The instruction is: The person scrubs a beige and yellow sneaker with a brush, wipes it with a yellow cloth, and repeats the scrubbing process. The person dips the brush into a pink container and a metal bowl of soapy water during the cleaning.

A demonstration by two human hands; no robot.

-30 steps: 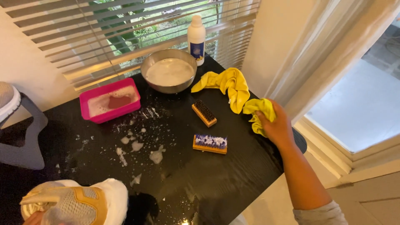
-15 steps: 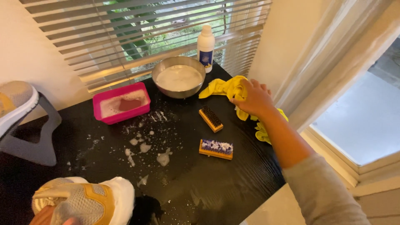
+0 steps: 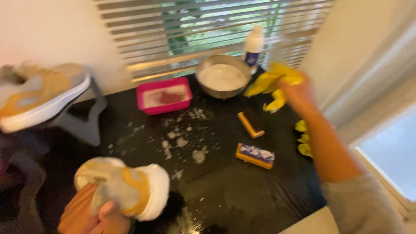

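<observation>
Since half a second ago the right hand (image 3: 298,92) has lifted the yellow cloth (image 3: 272,81) toward one o'clock, beside the steel bowl of foamy water (image 3: 222,76); it is closed on the cloth. At seven o'clock the left hand (image 3: 97,216) grips a white-and-yellow sneaker (image 3: 123,187). Two scrub brushes (image 3: 255,154) lie on the wet black table (image 3: 242,195) at centre. A pink tray (image 3: 164,95) sits at eleven o'clock.
</observation>
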